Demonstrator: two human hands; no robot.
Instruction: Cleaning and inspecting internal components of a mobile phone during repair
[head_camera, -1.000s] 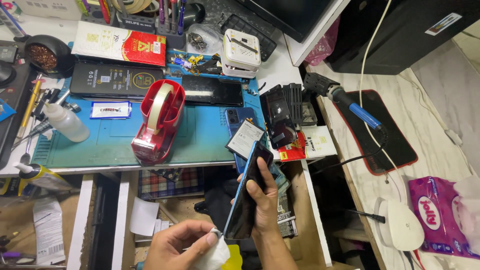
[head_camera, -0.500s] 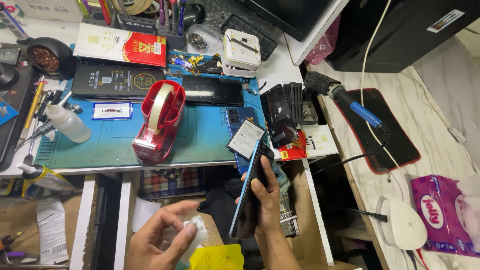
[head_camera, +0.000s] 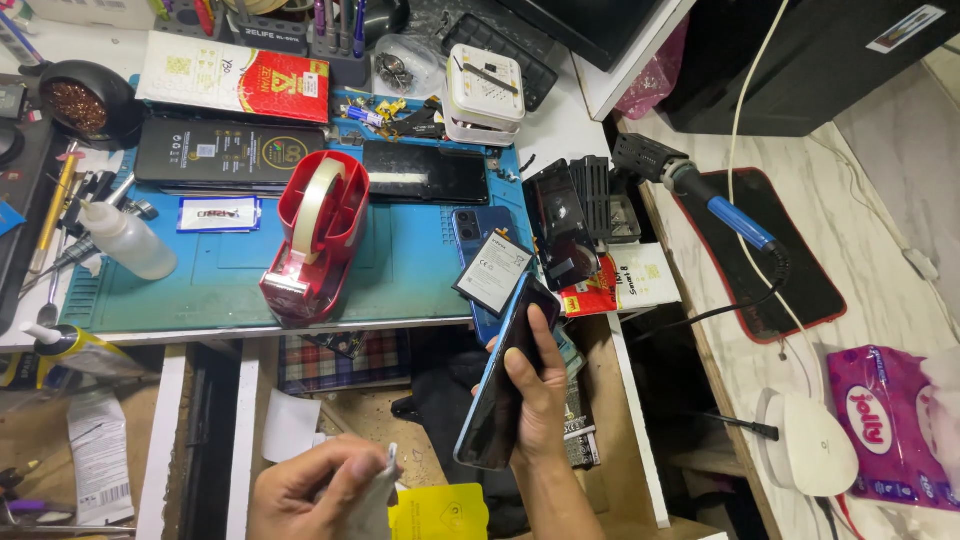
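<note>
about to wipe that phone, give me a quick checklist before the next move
1. Right hand grips the phone by its edges: ok.
2. Left hand holds the wipe: ok.
3. Wipe touching the phone: not ok, they are apart.
4. Phone held over open space below the mat, not resting on anything: not ok.
5. Screen free of dust: cannot tell.
6. Battery lies loose at the mat's edge near the phone: not ok.

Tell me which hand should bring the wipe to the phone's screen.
Left, probably. The left hand already pinches the white wipe just below the phone, while the right hand is fully occupied gripping the phone by its edges.
</note>
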